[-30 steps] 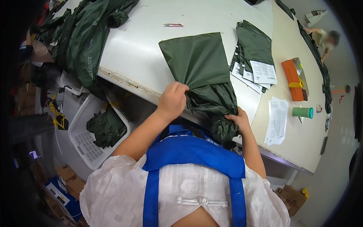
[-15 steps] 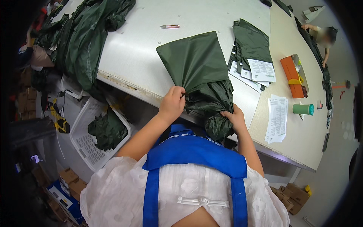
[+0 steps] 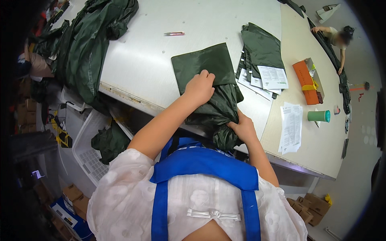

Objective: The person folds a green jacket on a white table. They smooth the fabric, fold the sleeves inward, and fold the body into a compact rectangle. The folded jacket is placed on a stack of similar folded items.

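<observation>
A dark green fabric piece (image 3: 205,60) lies at the table's near edge, its far part flat and squarish like a pouch. Thin, shiny fabric (image 3: 211,110) of the same colour bunches up below it and hangs toward my apron. My left hand (image 3: 200,87) rests on the flat part near its lower edge, fingers curled and closed on the fabric; the fingertips are partly hidden. On the right side, my right hand (image 3: 243,127) grips the bunched fabric, with the thumb over it.
Folded green pieces (image 3: 263,48) with printed sheets lie right of my work. Farther right are an orange box (image 3: 307,82), papers (image 3: 291,128) and a green roll (image 3: 318,116). Thread snips (image 3: 174,34) lie beyond. Green fabric (image 3: 86,52) drapes at left above a white basket (image 3: 83,146). Two people work nearby.
My left hand has moved up and right, from the fabric's left corner onto the flat part. The flat part now sits lower and less fanned out. My right hand keeps its hold.
</observation>
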### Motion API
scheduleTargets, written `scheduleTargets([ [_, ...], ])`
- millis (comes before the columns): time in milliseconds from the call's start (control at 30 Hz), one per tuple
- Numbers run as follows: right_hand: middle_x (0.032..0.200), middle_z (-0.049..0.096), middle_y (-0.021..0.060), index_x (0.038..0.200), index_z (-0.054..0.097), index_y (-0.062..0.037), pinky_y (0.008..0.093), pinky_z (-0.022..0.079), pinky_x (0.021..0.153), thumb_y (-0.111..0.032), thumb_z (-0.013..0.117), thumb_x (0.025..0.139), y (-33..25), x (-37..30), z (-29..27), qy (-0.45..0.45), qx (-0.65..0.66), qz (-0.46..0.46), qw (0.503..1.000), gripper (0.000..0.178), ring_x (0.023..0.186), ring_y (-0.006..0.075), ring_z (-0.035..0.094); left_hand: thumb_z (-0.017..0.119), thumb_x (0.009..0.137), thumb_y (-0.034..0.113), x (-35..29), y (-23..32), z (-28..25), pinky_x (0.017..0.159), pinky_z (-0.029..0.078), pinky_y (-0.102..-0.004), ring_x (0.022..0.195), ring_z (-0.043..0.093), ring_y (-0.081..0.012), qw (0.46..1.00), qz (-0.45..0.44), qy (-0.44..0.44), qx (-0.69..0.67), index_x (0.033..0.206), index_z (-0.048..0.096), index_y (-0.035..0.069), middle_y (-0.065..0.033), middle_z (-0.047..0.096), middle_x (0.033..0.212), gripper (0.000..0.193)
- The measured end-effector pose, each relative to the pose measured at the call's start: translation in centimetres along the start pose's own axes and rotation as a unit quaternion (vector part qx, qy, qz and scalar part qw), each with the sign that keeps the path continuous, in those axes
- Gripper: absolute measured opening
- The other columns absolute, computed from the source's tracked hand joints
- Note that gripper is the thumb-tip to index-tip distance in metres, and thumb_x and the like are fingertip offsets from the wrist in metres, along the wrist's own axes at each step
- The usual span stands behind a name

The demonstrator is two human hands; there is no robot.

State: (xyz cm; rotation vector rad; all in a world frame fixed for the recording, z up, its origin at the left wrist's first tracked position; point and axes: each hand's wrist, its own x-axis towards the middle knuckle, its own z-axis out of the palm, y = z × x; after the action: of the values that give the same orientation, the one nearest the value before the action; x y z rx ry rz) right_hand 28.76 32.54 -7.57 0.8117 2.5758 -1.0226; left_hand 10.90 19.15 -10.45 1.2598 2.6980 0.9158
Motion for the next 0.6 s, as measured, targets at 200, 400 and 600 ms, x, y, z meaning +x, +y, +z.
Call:
scheduleTargets([
  [200,0.101,0.066,0.0209,0.138,0.043,-0.0150,0.0392,0.048,0.085,-0.018,0.069,0.069,3.0,1.2,-0.4,0.030,0.058,0.038,0.997,0.073,0.097,0.0357,0.063,0.054,0.077,0.007,0.0,0.6,0.4,0.064,0.051,-0.0407,0.074,0.059,-0.0319,0.993,0.080,-0.049,0.073,0.085,0.051,0.005,-0.0137,0.055,0.081,0.009],
  [400,0.103,0.067,0.0184,0.129,0.051,-0.0078,0.0348,0.047,0.085,-0.014,0.067,0.071,5.5,2.4,0.7,0.047,0.189,0.046,0.980,0.061,0.096,0.0299,0.064,0.061,0.072,0.007,-1.7,3.3,1.8,0.068,0.047,-0.0394,0.077,0.056,-0.0294,0.984,0.181,-0.001,0.000,0.083,0.056,0.004,-0.0097,0.054,0.080,0.013],
  [600,0.101,0.067,0.0166,0.119,0.056,-0.0022,0.0331,0.047,0.084,-0.014,0.068,0.069,6.6,3.2,0.1,0.053,0.216,0.075,0.972,0.053,0.093,0.0266,0.064,0.057,0.077,-0.001,-4.8,-4.0,5.0,0.084,0.047,-0.0353,0.097,0.055,-0.0278,0.951,-0.175,0.104,-0.231,0.131,0.040,0.008,-0.0148,0.050,0.118,0.058],
])
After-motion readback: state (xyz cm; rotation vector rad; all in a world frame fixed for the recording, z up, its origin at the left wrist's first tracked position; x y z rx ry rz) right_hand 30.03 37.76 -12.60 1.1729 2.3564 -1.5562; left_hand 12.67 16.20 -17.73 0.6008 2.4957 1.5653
